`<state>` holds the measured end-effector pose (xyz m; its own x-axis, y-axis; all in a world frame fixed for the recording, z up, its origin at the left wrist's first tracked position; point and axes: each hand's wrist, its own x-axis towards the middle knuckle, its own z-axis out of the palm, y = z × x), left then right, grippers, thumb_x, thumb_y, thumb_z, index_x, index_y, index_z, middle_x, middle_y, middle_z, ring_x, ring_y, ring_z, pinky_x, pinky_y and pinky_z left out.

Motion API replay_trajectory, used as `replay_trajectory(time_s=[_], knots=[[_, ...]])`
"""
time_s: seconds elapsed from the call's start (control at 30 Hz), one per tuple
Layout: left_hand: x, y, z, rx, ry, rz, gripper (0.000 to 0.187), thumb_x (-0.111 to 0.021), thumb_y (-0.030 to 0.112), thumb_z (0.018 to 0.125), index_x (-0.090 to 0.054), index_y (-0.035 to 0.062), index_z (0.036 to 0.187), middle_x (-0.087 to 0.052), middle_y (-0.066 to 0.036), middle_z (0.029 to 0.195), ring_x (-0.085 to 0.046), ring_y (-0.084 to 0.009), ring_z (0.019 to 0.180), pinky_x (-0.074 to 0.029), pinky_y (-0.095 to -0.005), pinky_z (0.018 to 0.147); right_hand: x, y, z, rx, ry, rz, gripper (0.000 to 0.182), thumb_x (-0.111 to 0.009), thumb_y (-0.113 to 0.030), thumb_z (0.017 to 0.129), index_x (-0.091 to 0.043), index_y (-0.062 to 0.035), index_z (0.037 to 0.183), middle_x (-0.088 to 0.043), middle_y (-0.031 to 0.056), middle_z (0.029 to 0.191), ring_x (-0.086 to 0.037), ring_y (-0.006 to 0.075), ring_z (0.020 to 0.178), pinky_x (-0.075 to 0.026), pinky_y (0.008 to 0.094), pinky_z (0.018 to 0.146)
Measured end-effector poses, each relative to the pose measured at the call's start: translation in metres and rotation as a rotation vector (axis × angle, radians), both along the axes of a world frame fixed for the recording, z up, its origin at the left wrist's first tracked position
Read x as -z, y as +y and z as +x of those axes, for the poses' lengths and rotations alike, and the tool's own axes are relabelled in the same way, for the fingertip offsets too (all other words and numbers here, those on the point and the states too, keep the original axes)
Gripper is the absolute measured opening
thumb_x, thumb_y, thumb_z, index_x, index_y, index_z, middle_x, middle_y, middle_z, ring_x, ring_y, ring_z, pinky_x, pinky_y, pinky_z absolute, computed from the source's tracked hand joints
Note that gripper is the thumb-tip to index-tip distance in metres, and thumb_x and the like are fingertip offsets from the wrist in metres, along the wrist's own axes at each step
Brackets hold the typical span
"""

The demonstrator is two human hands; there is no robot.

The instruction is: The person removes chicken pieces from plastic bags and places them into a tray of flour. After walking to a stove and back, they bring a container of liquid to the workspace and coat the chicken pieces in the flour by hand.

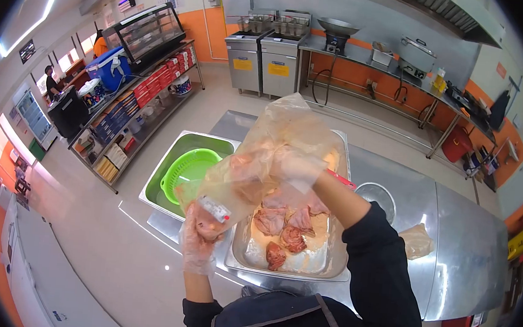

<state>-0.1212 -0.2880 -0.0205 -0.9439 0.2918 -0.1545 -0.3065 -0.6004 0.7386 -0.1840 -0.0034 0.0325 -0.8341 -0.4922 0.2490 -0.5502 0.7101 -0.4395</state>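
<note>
A large clear plastic bag (283, 125) with a white printed label (213, 209) is stretched between my hands over a metal tray. My left hand (201, 245), in a clear plastic glove, grips the bag's lower left end beside the label. Also gloved, my right hand (298, 168) is closed on the bag higher up, its fingers partly veiled by the plastic. Pieces of raw marinated meat (293, 239) lie below in the deep metal tray (339, 256), on a pale orange coating. The bag hides the tray's far left part.
Left of the tray, a green basket (196, 153) sits in another metal pan (157, 174). A round sieve (376, 200) and a crumpled plastic bag (418, 241) lie on the steel table (408, 175) to the right. Fryers (279, 66) stand at the back.
</note>
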Motion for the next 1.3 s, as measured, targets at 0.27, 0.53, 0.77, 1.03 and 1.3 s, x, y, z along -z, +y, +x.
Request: replay_trajectory(time_s=[0.27,0.53,0.77,1.03,1.3], knots=[[0.002,-0.02,0.0,-0.14,0.12,0.117,0.04,-0.052,0.031,0.093,-0.045,0.0101,0.126,-0.057,-0.005,0.116,-0.059,-0.019,0.101,-0.052,-0.0351,0.079,-0.04,-0.018,0.09,-0.071,-0.209,-0.522,0.038,-0.057,-0.031,0.087,-0.057,-0.0113,0.119,-0.06,0.0143,0.109,-0.057,0.0297,0.097,-0.047,0.0336,0.085],[0.001,-0.013,-0.001,-0.18,0.163,0.065,0.038,-0.053,0.029,0.092,-0.046,0.0123,0.126,-0.057,-0.004,0.116,-0.057,-0.0188,0.107,-0.051,-0.0366,0.086,-0.124,-0.006,0.163,0.053,0.01,0.013,0.046,-0.071,-0.019,0.075,-0.057,-0.0089,0.117,-0.06,0.0129,0.112,-0.06,0.0276,0.099,-0.05,0.0327,0.082],[0.019,-0.036,0.007,-0.183,-0.001,0.132,0.041,-0.05,0.037,0.092,-0.048,0.0099,0.123,-0.059,-0.005,0.111,-0.061,-0.0183,0.098,-0.056,-0.0374,0.072,-0.122,-0.008,0.191,0.383,0.355,-0.342,0.043,-0.08,-0.024,0.065,-0.063,-0.0143,0.103,-0.067,0.0055,0.091,-0.066,0.0241,0.08,-0.053,0.0328,0.066],[0.083,-0.077,0.008,-0.391,0.014,0.285,0.043,-0.057,0.04,0.085,-0.053,0.0098,0.116,-0.061,-0.004,0.093,-0.057,-0.0165,0.068,-0.042,-0.025,0.045,-0.124,-0.019,0.227,-0.438,-0.116,-0.767,0.047,-0.071,-0.017,0.078,-0.052,-0.0054,0.119,-0.066,0.0077,0.096,-0.066,0.0215,0.088,-0.055,0.0298,0.069],[0.067,-0.083,0.012,-0.397,-0.005,0.188,0.032,-0.061,0.031,0.086,-0.056,0.0135,0.112,-0.062,0.0,0.091,-0.06,-0.0115,0.062,-0.047,-0.0215,0.044,-0.108,-0.018,0.243,-0.299,-0.032,-0.821,0.034,-0.067,-0.012,0.079,-0.057,-0.0019,0.11,-0.066,0.0084,0.095,-0.067,0.02,0.087,-0.053,0.0289,0.072]])
